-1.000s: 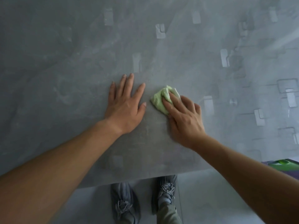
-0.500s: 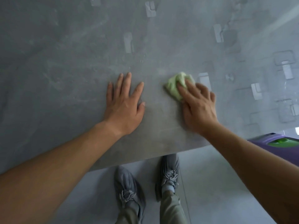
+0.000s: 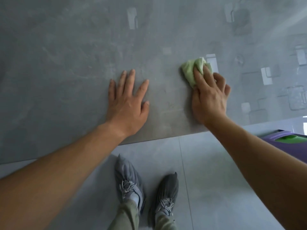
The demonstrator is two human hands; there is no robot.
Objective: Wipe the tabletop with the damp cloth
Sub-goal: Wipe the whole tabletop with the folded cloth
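Note:
A crumpled pale green cloth (image 3: 191, 70) lies on the glossy grey tabletop (image 3: 66, 63), right of centre. My right hand (image 3: 209, 97) presses down on it, fingers over its near half, so part of the cloth is hidden. My left hand (image 3: 127, 103) rests flat on the tabletop a hand's width to the left, fingers spread, holding nothing. Faint smears and streaks show on the surface between and beyond the two hands.
The table's near edge (image 3: 157, 138) runs just behind my wrists. Below it is grey tiled floor with my two grey shoes (image 3: 129, 181). A purple and green object (image 3: 290, 140) sits at the right edge, beside the table. Ceiling lights reflect in the tabletop at right.
My right hand has slid the cloth to the right, away from my left hand. The left hand has stayed flat in place. The view has tilted down, showing more floor.

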